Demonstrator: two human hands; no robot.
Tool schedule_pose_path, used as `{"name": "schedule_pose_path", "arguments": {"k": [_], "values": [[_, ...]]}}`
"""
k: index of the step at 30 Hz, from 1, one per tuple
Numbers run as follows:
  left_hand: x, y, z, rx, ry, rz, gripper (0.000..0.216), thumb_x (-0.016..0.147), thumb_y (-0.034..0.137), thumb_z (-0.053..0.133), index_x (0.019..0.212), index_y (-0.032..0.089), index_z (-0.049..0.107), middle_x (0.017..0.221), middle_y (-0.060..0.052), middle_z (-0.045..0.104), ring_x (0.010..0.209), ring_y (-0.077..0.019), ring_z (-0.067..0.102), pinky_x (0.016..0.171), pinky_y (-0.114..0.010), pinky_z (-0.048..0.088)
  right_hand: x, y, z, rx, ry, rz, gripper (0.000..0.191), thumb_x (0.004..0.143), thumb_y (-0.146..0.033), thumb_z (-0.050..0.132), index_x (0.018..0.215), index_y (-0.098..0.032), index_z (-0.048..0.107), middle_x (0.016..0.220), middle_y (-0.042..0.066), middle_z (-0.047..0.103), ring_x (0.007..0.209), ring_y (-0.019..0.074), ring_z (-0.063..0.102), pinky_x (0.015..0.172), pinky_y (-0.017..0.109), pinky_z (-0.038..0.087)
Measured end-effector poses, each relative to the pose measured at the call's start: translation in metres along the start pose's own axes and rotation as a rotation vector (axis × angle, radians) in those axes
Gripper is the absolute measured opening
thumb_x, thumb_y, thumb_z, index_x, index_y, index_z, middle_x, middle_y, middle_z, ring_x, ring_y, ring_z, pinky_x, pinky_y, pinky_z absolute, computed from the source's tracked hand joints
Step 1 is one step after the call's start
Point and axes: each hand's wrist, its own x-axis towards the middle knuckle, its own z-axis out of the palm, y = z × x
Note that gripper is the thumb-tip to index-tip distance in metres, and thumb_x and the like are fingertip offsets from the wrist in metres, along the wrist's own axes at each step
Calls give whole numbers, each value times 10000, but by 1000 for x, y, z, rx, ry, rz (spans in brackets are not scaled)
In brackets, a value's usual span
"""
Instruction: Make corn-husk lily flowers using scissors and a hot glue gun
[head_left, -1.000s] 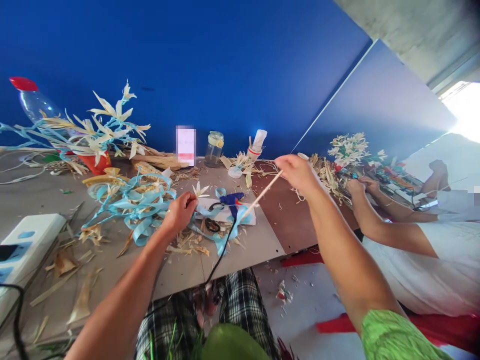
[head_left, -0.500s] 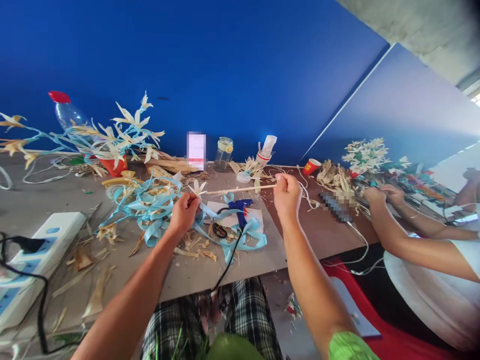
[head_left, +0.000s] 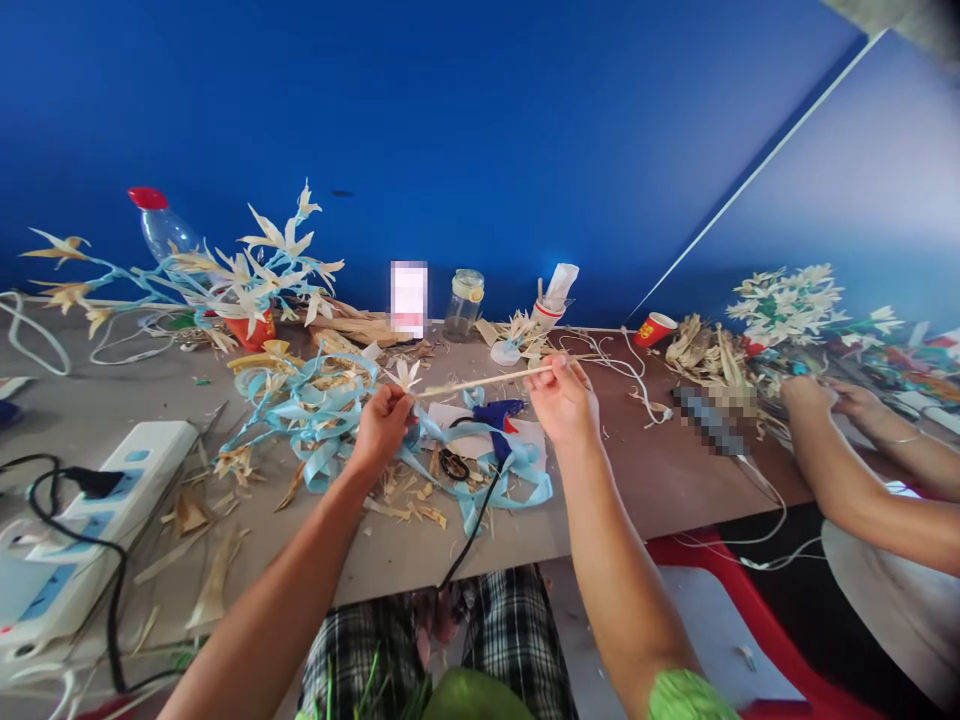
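A thin pale wooden stick (head_left: 480, 381) lies almost level between my two hands above the table. My right hand (head_left: 562, 398) pinches its right end. My left hand (head_left: 384, 425) is closed in a fist at its left end, next to a small cream husk flower (head_left: 406, 374) and over a tangle of light blue ribbon (head_left: 322, 405). A blue glue gun (head_left: 496, 412) with a black cord rests on white paper just below the stick, with black scissors (head_left: 453, 464) beside it.
A white power strip (head_left: 82, 520) sits at the left. A red cup with husk-flower branches (head_left: 251, 290), a plastic bottle (head_left: 161, 230), a glass jar (head_left: 463, 304) and a red paper cup (head_left: 654, 328) stand along the back. Another person's arms (head_left: 862, 460) work at the right.
My right hand swung the stick from a steep slant down to nearly level and came in closer to my left hand. The view shifted left.
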Motion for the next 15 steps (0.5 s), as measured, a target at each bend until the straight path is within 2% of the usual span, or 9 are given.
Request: {"name": "schedule_pose_path", "arguments": {"k": [2, 4, 6, 8, 10, 12, 15], "values": [[-3, -1, 4, 33, -35, -4, 185, 738, 330, 565, 732, 184, 451, 494, 76, 443, 427, -77, 485, 394, -165, 314, 0, 2, 11, 76, -70, 28, 185, 686, -350, 715, 707, -202, 606, 671, -22, 562, 617, 92, 513, 638, 273, 449], [-5, -3, 6, 78, -51, 21, 173, 746, 326, 557, 727, 184, 461, 504, 67, 456, 445, -79, 479, 406, -171, 324, 0, 5, 25, 80, -120, 87, 222, 714, -403, 684, 801, -205, 633, 755, 12, 605, 694, 126, 550, 677, 313, 465], [-6, -5, 5, 147, -33, 71, 162, 756, 324, 545, 726, 183, 470, 521, 56, 476, 450, -76, 458, 417, -178, 327, 1, 6, 38, 57, -123, 89, 295, 772, -467, 603, 905, -205, 631, 653, -10, 553, 608, 115, 511, 625, 301, 451], [-6, -6, 2, 235, 8, 135, 158, 772, 325, 527, 726, 184, 476, 534, 49, 490, 447, -73, 431, 429, -186, 327, 5, 7, 49, 5, -90, 40, 322, 821, -478, 529, 987, -212, 604, 542, -58, 424, 503, 92, 413, 562, 269, 409], [-6, -7, 0, 321, 53, 201, 154, 787, 325, 510, 728, 185, 485, 548, 44, 494, 461, -77, 424, 447, -193, 328, 8, 11, 57, -64, -87, 16, 301, 822, -421, 539, 1050, -225, 562, 547, -73, 370, 484, 82, 364, 548, 252, 383], [-6, -7, -2, 401, 92, 258, 147, 794, 314, 501, 723, 186, 493, 548, 44, 489, 481, -82, 420, 470, -200, 327, 8, 21, 65, -103, -129, 25, 311, 772, -323, 592, 1063, -232, 529, 628, -59, 425, 531, 79, 396, 576, 247, 392], [-6, -5, -4, 502, 134, 323, 139, 797, 293, 498, 708, 186, 504, 541, 46, 487, 496, -87, 414, 499, -210, 323, 5, 44, 76, -77, -200, 16, 268, 716, -223, 596, 976, -223, 528, 762, -32, 504, 644, 86, 478, 664, 252, 434]]}}
